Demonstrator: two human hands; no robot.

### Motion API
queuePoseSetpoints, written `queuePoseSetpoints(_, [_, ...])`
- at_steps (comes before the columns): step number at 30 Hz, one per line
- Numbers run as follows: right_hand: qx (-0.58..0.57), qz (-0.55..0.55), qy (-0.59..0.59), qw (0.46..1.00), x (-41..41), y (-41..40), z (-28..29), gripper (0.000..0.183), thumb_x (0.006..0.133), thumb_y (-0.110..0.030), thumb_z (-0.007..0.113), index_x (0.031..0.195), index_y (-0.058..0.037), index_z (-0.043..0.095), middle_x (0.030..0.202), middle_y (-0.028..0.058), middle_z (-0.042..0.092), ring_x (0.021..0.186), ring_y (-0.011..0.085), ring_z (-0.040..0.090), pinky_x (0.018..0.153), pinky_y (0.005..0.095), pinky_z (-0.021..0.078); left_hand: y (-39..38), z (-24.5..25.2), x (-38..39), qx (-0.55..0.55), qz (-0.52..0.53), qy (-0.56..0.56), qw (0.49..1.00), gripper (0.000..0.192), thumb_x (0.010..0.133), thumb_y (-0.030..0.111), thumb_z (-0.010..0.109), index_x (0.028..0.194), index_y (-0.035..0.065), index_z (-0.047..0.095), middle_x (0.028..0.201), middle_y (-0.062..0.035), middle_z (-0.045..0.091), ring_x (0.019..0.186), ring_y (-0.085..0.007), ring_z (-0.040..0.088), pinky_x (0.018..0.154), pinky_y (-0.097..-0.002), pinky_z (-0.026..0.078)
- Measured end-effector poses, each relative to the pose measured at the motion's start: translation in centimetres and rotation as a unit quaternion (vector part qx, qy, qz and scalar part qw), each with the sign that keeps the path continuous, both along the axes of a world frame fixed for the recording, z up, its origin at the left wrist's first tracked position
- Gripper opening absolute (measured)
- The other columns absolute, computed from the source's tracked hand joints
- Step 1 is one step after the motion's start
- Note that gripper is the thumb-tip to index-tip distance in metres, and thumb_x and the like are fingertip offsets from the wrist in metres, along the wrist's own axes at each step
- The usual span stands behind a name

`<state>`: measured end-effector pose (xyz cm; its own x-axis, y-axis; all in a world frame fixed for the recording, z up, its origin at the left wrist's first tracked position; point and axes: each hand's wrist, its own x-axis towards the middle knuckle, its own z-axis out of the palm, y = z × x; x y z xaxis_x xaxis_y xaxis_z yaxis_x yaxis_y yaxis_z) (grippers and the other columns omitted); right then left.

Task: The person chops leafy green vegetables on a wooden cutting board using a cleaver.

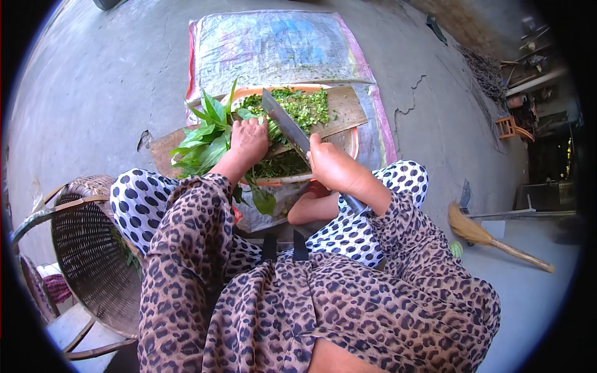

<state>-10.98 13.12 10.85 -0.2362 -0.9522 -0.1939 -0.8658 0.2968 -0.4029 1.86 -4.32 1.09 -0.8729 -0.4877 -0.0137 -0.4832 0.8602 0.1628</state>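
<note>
My left hand (250,138) is closed around a bunch of leafy green stalks (203,140), pressing it on a wooden board (346,108). The leaves fan out to the left of the hand. In my right hand (333,161) is the handle of a cleaver (285,120), its broad blade slanting up and left beside the stalks. Chopped greens (308,105) lie heaped on the board beyond the blade. Under the board sits an orange-rimmed basin (355,142), with more chopped greens (284,165) visible at its near side.
The basin stands on a flattened woven plastic sack (280,46) on the cracked concrete floor (116,93). A wicker basket (93,252) lies tipped by my left knee. At the right are a straw broom (494,240) and a small orange chair (512,128).
</note>
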Motion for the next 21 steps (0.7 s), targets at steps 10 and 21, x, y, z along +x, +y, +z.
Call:
queuePoseSetpoints(10, [-0.041, -0.002, -0.024, 0.999, -0.4, -5.9, -4.0, 0.022, 0.095, -0.010, 0.049, 0.095, 0.0102, 0.041, 0.072, 0.0325, 0.062, 0.073, 0.0478, 0.064, 0.065, 0.0508, 0.0524, 0.1, 0.4, -0.1, 0.000, 0.005, -0.002, 1.000, 0.059, 0.080, 0.035, 0.073, 0.126, 0.0037, 0.056, 0.106, -0.0123, 0.064, 0.102, -0.0289, 0.061, 0.086, -0.0433, 0.042])
queuePoseSetpoints(21, [-0.080, -0.057, -0.091, 0.991, -2.1, -9.6, -6.5, 0.022, 0.097, -0.014, 0.047, 0.098, 0.0077, 0.043, 0.065, 0.0238, 0.062, 0.045, 0.0299, 0.062, 0.043, 0.0433, 0.0504, 0.2, 0.0, 0.1, -0.008, 0.008, 0.020, 1.000, 0.057, 0.079, 0.034, 0.074, 0.122, 0.0025, 0.056, 0.104, -0.0141, 0.064, 0.101, -0.0306, 0.061, 0.086, -0.0450, 0.043])
